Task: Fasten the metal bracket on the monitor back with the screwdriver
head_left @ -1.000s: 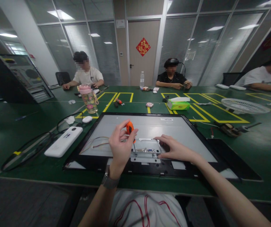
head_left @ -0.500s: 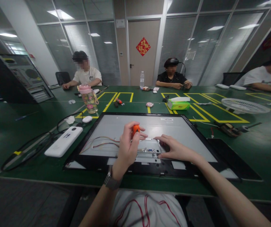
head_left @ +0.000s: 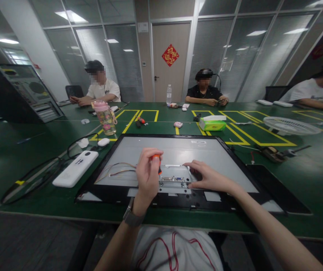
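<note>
My left hand (head_left: pixel 147 175) is closed around the orange and black handle of a screwdriver (head_left: pixel 157 162). Its thin shaft points down at the left end of a metal bracket (head_left: pixel 174 190) with port connectors. This bracket lies on the back of a flat display panel (head_left: pixel 223 162) with a black frame. My right hand (head_left: pixel 208 177) grips the bracket's right end, thumb at the near side and fingers at the far side. Thin cables (head_left: pixel 119 164) run left across the panel, partly hidden behind my left hand.
Left of the panel are a white power bank (head_left: pixel 75 169), a looped black cable (head_left: pixel 34 177) and a pink-lidded bottle (head_left: pixel 105 118). A black slab (head_left: pixel 280 188) and a dark tool (head_left: pixel 273 153) lie right. Beyond stand a green tissue pack (head_left: pixel 212 124) and a racket (head_left: pixel 291 125). Several people sit around.
My left hand has shifted slightly left and tilted the screwdriver, so its shaft now points down at the bracket's left end. My right hand has stayed in place.
</note>
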A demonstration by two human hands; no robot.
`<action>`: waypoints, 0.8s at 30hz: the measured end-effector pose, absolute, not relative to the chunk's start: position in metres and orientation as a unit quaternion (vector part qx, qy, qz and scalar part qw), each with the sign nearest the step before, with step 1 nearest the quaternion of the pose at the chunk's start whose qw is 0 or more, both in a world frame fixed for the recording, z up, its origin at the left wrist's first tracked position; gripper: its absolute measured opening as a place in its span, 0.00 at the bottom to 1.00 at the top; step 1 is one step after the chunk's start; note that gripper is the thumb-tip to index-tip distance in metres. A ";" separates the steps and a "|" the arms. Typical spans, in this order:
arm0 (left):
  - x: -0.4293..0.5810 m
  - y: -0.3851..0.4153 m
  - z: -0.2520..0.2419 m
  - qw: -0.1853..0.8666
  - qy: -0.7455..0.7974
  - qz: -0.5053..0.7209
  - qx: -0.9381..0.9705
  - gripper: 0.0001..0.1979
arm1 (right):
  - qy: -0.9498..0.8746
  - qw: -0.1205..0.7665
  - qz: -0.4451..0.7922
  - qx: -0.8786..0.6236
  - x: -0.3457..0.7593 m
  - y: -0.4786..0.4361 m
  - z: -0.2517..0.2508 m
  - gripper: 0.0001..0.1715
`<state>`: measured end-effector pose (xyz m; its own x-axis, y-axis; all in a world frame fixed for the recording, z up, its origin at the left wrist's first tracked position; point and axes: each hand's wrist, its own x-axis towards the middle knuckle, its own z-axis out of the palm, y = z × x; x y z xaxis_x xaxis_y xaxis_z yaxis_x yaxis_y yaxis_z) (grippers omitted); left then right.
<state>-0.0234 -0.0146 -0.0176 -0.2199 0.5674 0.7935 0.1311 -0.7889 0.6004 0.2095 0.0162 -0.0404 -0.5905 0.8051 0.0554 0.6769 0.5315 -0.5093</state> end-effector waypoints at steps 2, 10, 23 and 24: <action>-0.024 -0.015 -0.017 0.090 0.299 0.730 0.608 0.05 | -0.864 0.144 0.223 -0.429 0.210 0.017 -0.041 0.39; -0.022 -0.015 -0.018 0.190 0.307 0.744 0.562 0.15 | -0.863 0.146 0.227 -0.428 0.211 0.017 -0.041 0.39; -0.019 -0.016 -0.015 0.201 0.319 0.748 0.546 0.15 | -0.861 0.146 0.227 -0.432 0.210 0.016 -0.040 0.40; -0.019 -0.015 -0.016 0.192 0.324 0.745 0.551 0.15 | -0.862 0.146 0.226 -0.431 0.211 0.017 -0.040 0.40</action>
